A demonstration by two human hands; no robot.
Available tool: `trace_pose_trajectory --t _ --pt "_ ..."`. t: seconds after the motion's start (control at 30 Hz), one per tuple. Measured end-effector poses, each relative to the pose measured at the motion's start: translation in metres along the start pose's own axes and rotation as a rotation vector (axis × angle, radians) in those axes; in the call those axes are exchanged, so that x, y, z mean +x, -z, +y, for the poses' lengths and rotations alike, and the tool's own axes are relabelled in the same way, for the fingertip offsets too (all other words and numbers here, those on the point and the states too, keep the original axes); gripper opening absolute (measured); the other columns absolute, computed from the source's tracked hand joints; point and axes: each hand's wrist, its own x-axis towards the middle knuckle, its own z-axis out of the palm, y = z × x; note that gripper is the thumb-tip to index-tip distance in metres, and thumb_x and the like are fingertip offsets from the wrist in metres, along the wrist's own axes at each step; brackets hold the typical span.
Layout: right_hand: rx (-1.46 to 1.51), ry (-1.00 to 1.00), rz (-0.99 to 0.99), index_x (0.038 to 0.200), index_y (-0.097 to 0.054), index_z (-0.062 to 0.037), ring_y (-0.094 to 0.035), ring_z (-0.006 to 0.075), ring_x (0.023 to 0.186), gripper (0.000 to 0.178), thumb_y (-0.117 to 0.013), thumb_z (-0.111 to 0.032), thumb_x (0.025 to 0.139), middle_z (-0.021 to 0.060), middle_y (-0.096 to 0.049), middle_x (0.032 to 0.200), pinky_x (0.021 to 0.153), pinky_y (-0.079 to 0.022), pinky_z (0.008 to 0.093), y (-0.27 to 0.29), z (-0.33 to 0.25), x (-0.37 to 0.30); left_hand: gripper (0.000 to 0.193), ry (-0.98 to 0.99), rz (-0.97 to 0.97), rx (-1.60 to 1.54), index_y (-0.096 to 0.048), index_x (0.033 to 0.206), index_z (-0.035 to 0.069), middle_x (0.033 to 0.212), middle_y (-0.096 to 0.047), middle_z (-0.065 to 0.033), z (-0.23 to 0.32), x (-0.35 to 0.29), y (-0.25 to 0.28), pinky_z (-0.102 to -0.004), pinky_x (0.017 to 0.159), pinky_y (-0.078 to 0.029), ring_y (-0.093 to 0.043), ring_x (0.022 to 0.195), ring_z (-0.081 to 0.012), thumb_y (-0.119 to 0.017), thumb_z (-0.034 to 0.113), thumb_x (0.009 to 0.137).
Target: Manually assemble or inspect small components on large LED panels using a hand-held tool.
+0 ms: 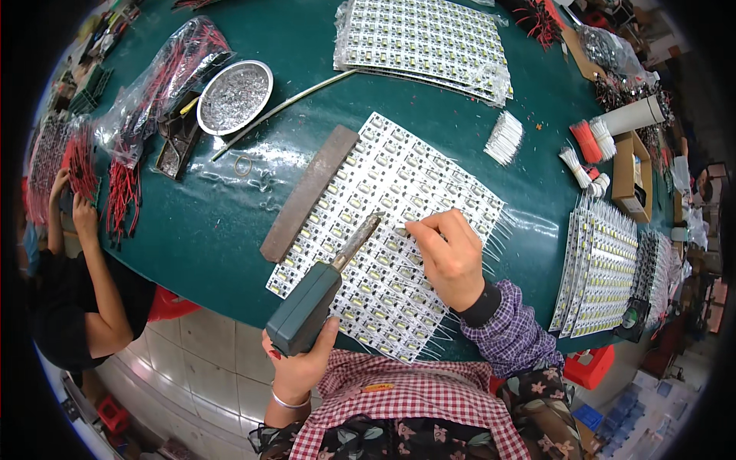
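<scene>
A green soldering gun (305,308) is in my left hand (300,369), its fingers wrapped round the lower end of the body. The metal tip slants up and right over a white panel of small LED boards (392,178). Beside the tip, my right hand (454,259) is closed in a pinch just above the panel. What sits between its fingertips is too small to make out. Thin white wires (497,238) stick out from the panel's right and lower right edges. A brown bar (310,193) lies along the panel's left edge.
Stacked LED panels lie at the far side (422,34) and the right (596,268). A white wire bundle (504,138), metal bowl (268,75), thin rod (287,103) and cardboard box (633,184) surround the work. At left, another person's hand (86,216) is near red wires (81,165).
</scene>
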Motion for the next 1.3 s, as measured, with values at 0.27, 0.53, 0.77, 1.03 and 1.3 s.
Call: trace_pose_trajectory --t 0.27,0.53,0.77,1.03,1.3 --pt "-0.039 -0.02 0.004 0.098 -0.069 0.0009 -0.059 0.025 0.08 0.031 -0.066 0.012 0.069 0.0095 -0.06 0.088 0.065 -0.051 0.0349 -0.003 0.006 0.005 0.02 -0.148 -0.021 -0.017 -0.073 0.097 -0.003 0.082 -0.073 -0.0052 0.009 0.011 -0.012 -0.0255 0.061 -0.051 -0.065 0.067 -0.0097 -0.081 0.003 0.08" --pt "-0.019 -0.03 0.009 0.097 -0.068 -0.0002 -0.058 0.0256 0.081 0.03 -0.063 0.012 0.07 0.0095 -0.059 0.089 0.066 -0.051 0.0352 -0.006 0.012 0.006 0.018 -0.145 -0.069 -0.002 -0.071 0.095 -0.003 0.082 -0.072 -0.0059 0.014 0.017 -0.022 -0.026 0.061 -0.05 -0.064 0.068 -0.0095 -0.081 0.003 0.081" --pt "-0.035 -0.034 0.002 0.097 -0.068 -0.0005 -0.058 0.0256 0.082 0.027 -0.063 0.009 0.072 0.0094 -0.058 0.089 0.067 -0.051 0.0354 -0.006 0.013 0.006 0.016 -0.16 -0.098 0.039 -0.071 0.094 -0.003 0.081 -0.072 -0.0066 0.012 0.019 -0.024 -0.0274 0.061 -0.05 -0.064 0.067 -0.0109 -0.079 0.002 0.081" --pt "-0.035 -0.039 -0.007 0.098 -0.067 -0.0002 -0.058 0.0261 0.082 0.028 -0.063 0.008 0.072 0.0095 -0.058 0.089 0.067 -0.051 0.0359 -0.006 0.013 0.005 0.018 -0.162 -0.098 0.073 -0.072 0.097 -0.004 0.082 -0.073 -0.0085 0.022 0.019 -0.025 -0.027 0.061 -0.052 -0.066 0.066 -0.0116 -0.079 0.001 0.081" --pt "-0.043 -0.035 -0.001 0.097 -0.068 -0.0004 -0.058 0.0263 0.083 0.028 -0.063 0.008 0.071 0.0096 -0.059 0.089 0.067 -0.051 0.0361 -0.007 0.014 0.005 0.02 -0.097 -0.046 0.071 -0.073 0.098 -0.003 0.082 -0.073 -0.0066 0.009 0.01 -0.017 -0.0262 0.059 -0.052 -0.065 0.066 -0.0106 -0.081 0.002 0.08"
